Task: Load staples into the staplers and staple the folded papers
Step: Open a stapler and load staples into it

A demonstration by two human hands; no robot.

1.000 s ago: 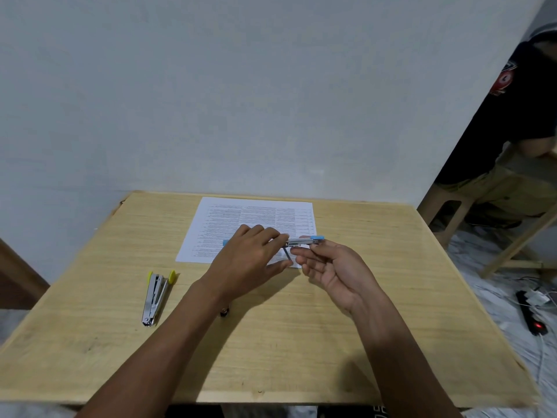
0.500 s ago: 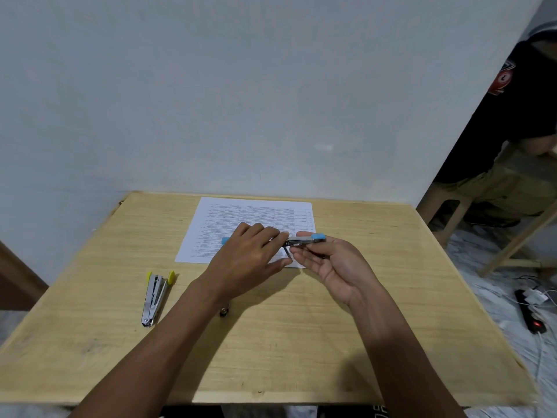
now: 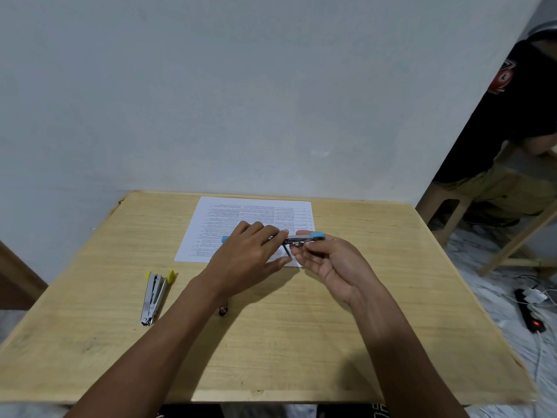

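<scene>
Nearest the front edge: pale wooden table [image 3: 301, 372], with two bare forearms reaching across it.

Left of the forearms, flat on the wood: yellow stapler [image 3: 153, 297]. It has a metal body hinged open in a narrow V, yellow tips pointing away.

Just beside the left wrist: small dark object [image 3: 223, 309], too small to identify.

Mid-table, over the paper's near right corner: blue stapler [image 3: 306, 238], lying crosswise and held by both hands. A thin metal piece hangs beneath it.
- Left hand [image 3: 247, 257]: palm down, fingers curled over the stapler's left part.
- Right hand [image 3: 328, 262]: palm up, thumb and fingertips pinching its right end.

Beyond the hands: printed paper [image 3: 241, 212], flat, near the far edge.

Far right: seated person [image 3: 518, 140]; power strip [image 3: 530, 315] on the floor.
</scene>
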